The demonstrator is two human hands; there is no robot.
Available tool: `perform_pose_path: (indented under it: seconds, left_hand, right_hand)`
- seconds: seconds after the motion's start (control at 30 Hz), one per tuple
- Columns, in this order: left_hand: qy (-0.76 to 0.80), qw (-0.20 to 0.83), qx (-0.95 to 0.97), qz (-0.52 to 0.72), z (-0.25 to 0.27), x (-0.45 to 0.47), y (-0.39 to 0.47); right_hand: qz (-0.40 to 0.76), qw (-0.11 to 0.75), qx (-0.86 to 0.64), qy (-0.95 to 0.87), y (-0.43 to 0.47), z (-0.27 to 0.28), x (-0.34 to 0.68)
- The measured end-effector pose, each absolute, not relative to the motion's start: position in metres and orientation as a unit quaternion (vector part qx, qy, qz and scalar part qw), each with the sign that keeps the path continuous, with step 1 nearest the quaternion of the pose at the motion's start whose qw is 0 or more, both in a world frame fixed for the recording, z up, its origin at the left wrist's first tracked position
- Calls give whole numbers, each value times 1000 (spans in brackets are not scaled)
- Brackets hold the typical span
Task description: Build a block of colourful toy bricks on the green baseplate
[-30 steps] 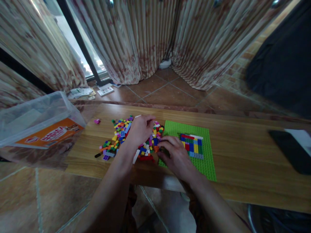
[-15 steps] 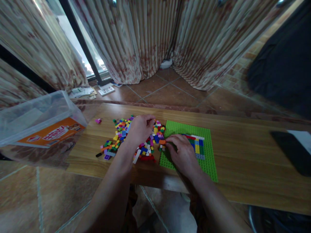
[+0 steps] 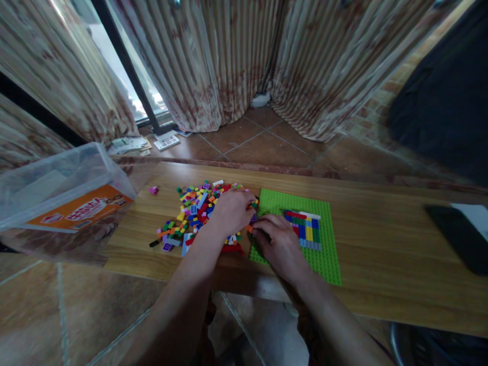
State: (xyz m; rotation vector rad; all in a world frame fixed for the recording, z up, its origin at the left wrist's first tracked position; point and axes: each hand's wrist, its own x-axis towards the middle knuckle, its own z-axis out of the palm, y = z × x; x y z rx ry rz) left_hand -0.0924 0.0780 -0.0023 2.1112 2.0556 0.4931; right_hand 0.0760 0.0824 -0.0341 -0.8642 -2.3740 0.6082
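A loose heap of small, many-coloured building bricks (image 3: 198,208) lies on the wooden table. Over the heap's right side is my left hand (image 3: 232,209), its fingers curled down; whatever is at the fingertips is hidden. My right hand (image 3: 280,241) rests over the left part of a green studded baseplate (image 3: 326,264). Its thumb and fingers pinch an orange brick (image 3: 249,229) at the plate's left edge, close to the heap. On the plate, a flat patch of bricks (image 3: 309,231) in blue, yellow, red, white and grey is partly covered by my right hand.
At the left stands a clear plastic tub (image 3: 107,175) with an orange label. A pink brick (image 3: 153,190) lies apart on the wooden table (image 3: 381,244). A dark flat object (image 3: 457,239) and white paper lie at the right end. Curtains (image 3: 229,76) hang beyond.
My left hand has moved right and slightly down over the heap, closer to my right hand. My right hand has shifted slightly left with the orange brick, uncovering more of the brick patch.
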Motion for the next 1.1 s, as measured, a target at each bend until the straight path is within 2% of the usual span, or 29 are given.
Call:
perform_pose_path:
  seconds: [0.2,0.57,0.77,1.1]
  left_hand:
    - [701,96,689,159,0,-88,79]
    - [644,163,673,324,-1,-89,82]
    - [630,190,658,366,-3,-74,84]
    - [612,178,685,352,-14,-38,96]
  right_hand:
    - [233,266,-323,-878,84,-33,79]
    - [214,271,-340,-875,90,-29,84]
    - [188,319,-368,-853,97,-21,90]
    - [137,417,-456,-774,128,-11,129]
